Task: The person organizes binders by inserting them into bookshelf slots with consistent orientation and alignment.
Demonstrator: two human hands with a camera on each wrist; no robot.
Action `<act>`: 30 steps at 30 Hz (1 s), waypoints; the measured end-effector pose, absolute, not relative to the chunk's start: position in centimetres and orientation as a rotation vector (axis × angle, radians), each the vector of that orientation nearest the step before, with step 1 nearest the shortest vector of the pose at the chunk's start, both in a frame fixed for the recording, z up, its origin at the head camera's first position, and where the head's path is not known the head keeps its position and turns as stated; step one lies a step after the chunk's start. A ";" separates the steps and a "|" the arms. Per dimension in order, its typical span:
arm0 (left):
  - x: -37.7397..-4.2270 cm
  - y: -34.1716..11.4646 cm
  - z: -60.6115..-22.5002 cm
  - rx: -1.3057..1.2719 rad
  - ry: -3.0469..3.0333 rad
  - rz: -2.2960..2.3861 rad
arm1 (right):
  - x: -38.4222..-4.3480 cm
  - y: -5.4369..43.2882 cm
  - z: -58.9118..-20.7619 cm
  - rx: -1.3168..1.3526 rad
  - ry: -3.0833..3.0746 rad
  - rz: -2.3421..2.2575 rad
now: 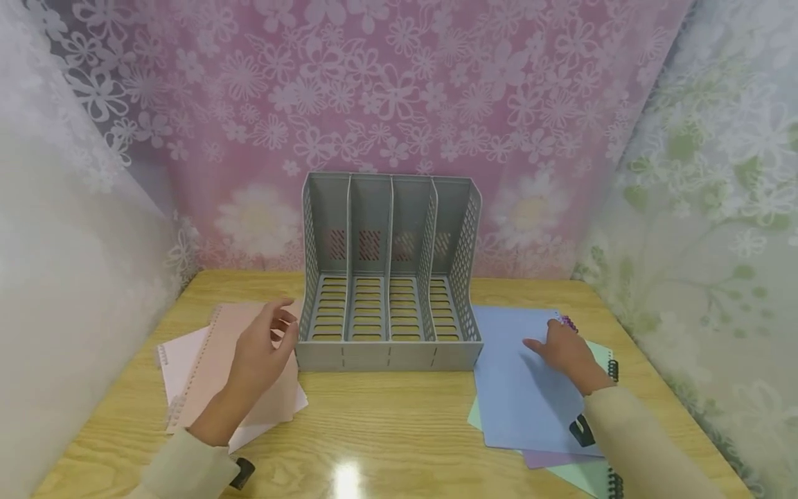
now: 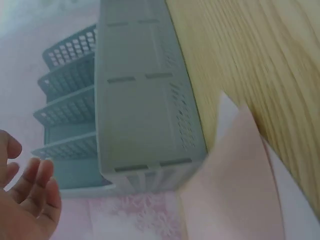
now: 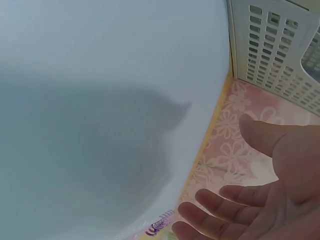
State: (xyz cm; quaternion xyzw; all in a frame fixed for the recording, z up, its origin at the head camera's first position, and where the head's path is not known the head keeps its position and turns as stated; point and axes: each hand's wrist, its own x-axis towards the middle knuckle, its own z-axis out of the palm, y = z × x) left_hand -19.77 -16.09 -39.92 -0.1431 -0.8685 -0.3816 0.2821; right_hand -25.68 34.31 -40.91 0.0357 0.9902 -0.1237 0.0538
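Observation:
A grey file rack (image 1: 389,353) with several upright dividers stands at the middle of the wooden table. Beside its left wall my left hand (image 1: 262,353) hovers over a pink spiral notebook (image 1: 231,333), fingers loosely bent and holding nothing. My right hand (image 1: 567,352) is above a blue notebook (image 1: 517,388), thumb spread from the fingers; in the right wrist view its palm (image 3: 300,175) shows bare and its shadow falls on the blue cover. The blue notebook's near-rack edge meets the rack's right side.
Under the pink notebook lies a paler notebook (image 1: 181,360), fanned out. Below the blue one, green (image 1: 576,478) and purple (image 1: 548,459) notebooks stick out, with black spiral bindings (image 1: 614,371). Flowered pink cloth (image 1: 399,104) hangs behind the table (image 1: 374,423), with pale cloth on both sides.

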 end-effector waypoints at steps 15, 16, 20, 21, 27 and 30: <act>-17.2 -10.0 -40.5 -0.617 -2.542 -1.399 | -26.2 34.2 -40.2 0.181 2.930 -0.413; -17.1 -9.8 -40.5 -0.634 -2.553 -1.421 | -26.2 34.3 -40.1 0.179 2.927 -0.411; -17.2 -8.9 -40.8 -0.698 -2.565 -1.522 | -26.1 34.7 -39.8 0.153 2.940 -0.410; -17.2 -8.6 -40.9 -0.704 -2.570 -1.550 | -26.2 34.8 -39.7 0.142 2.947 -0.409; -17.0 -6.8 -41.6 -0.758 -2.581 -1.847 | -26.5 35.4 -39.5 0.117 2.952 -0.406; -16.9 -5.9 -42.1 -0.729 -2.578 -2.095 | -26.7 35.7 -39.9 0.128 2.922 -0.412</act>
